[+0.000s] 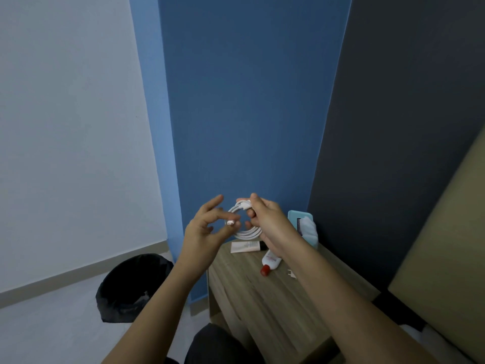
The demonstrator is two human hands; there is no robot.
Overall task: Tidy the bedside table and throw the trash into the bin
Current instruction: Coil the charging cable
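Observation:
Both hands hold a coiled white cable point(248, 231) in the air above the back edge of the wooden bedside table point(249, 290). My right hand point(267, 222) pinches the top of the coil near a plug. The lower left side of the coil rests between the thumb and fingers of my left hand point(207, 229). On the table lie a pale cream tube with a black cap point(246, 246) and a white bottle with a red cap point(270, 262). A black bin point(131, 287) with a dark liner stands on the floor to the left of the table.
A light blue tissue box point(301, 225) with a white tissue sticking out stands at the table's back right corner. A small white scrap point(290, 273) lies near my right forearm. A bed with a beige headboard point(446, 245) is at the right. Blue wall behind.

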